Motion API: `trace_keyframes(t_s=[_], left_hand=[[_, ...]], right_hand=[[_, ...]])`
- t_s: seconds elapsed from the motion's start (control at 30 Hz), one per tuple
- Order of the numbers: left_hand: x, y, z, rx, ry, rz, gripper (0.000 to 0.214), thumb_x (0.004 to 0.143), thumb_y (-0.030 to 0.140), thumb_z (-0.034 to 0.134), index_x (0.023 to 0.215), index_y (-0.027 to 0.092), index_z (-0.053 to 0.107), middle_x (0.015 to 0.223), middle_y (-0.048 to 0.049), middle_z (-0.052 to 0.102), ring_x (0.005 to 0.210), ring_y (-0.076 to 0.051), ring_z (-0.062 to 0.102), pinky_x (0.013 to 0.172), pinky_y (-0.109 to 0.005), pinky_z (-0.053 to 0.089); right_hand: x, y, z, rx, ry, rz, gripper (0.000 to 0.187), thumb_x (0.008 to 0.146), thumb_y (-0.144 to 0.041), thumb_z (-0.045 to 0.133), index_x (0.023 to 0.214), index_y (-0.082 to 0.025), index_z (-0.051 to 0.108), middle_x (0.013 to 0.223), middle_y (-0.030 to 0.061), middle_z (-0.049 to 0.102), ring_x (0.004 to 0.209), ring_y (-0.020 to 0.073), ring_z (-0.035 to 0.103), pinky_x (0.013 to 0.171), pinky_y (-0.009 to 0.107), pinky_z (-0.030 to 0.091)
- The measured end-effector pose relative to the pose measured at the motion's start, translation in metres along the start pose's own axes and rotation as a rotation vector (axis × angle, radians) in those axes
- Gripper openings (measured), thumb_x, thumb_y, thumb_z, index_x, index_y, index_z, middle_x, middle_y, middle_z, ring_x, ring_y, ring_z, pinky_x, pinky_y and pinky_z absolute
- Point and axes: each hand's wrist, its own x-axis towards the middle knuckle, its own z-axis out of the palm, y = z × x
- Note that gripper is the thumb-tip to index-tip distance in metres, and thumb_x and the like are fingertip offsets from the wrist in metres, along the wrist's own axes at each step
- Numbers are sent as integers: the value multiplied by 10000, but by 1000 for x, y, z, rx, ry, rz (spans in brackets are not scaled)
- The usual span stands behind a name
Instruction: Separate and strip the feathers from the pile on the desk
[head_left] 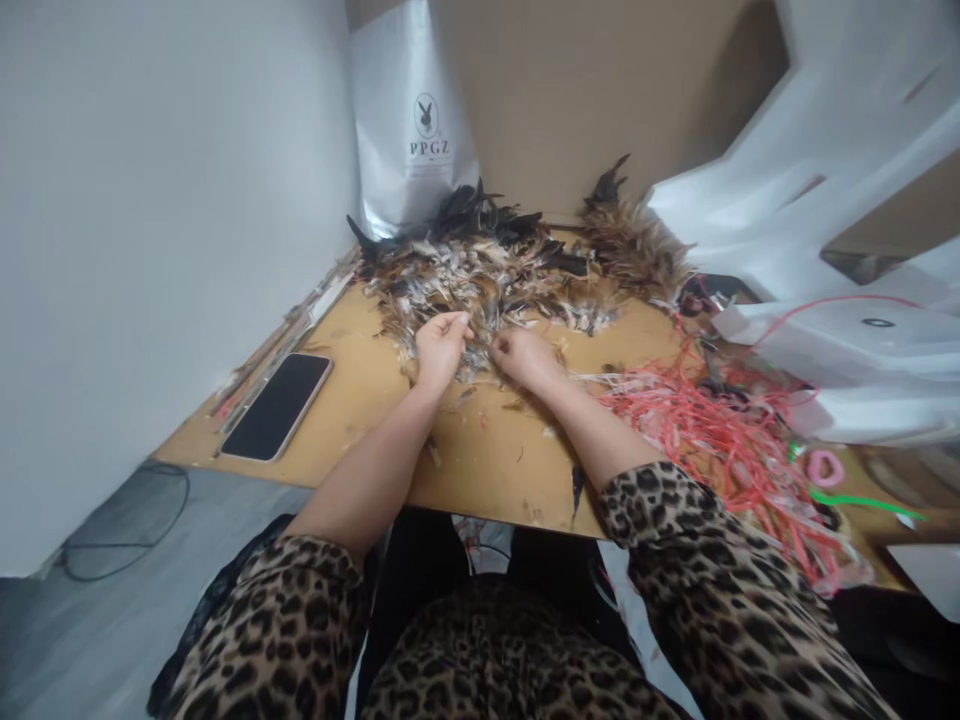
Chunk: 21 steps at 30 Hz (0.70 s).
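A heap of brown, black and white feathers (pixel 495 265) lies across the back of a wooden board (pixel 480 460). My left hand (pixel 441 345) rests at the heap's near edge, its fingers pinched together on a few feathers. My right hand (pixel 525 357) sits just beside it, fingers curled closed on feathers at the same edge. The two hands nearly touch. Both forearms reach out from leopard-print sleeves.
A black phone (pixel 277 405) lies face up at the board's left. A tangle of pink-red strings (pixel 712 430) covers the right side, with a pink ring (pixel 825 467) and green strands. White bags (pixel 847 290) stand right; a silver printed bag (pixel 412 130) at back.
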Motion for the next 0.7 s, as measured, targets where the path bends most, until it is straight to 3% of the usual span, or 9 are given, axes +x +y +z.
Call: trace_keyframes(t_s=[0.13, 0.3, 0.43, 0.7], left_hand=[[1, 2, -1, -48, 14, -1, 215, 705, 337, 597, 763, 129, 594, 566, 18, 550, 386, -22, 363, 380, -161, 257], [-1, 3, -1, -42, -58, -71, 224, 690, 333, 609, 769, 124, 605, 596, 7, 574, 387, -20, 365, 361, -163, 224], [-6, 6, 1, 10, -183, -138, 232, 670, 327, 635, 757, 113, 614, 632, -17, 611, 398, -18, 381, 363, -162, 247], [-12, 7, 6, 27, -355, -198, 302, 610, 312, 703, 804, 92, 632, 708, -63, 648, 436, -37, 461, 376, -168, 312]], right_hand=[[5, 13, 3, 588, 0, 146, 144, 656, -310, 579, 645, -167, 563, 514, -25, 516, 463, 84, 414, 468, 216, 300], [5, 17, -6, 1220, -159, 290, 266, 533, -298, 711, 614, -165, 495, 428, -72, 400, 377, 42, 305, 385, 185, 177], [3, 18, -11, 1393, -172, 285, 321, 490, -271, 759, 620, -158, 488, 468, -69, 433, 397, 29, 324, 386, 164, 179], [2, 12, -7, 1393, -20, 213, 291, 520, -294, 758, 608, -162, 515, 437, -69, 436, 399, 38, 338, 382, 175, 212]])
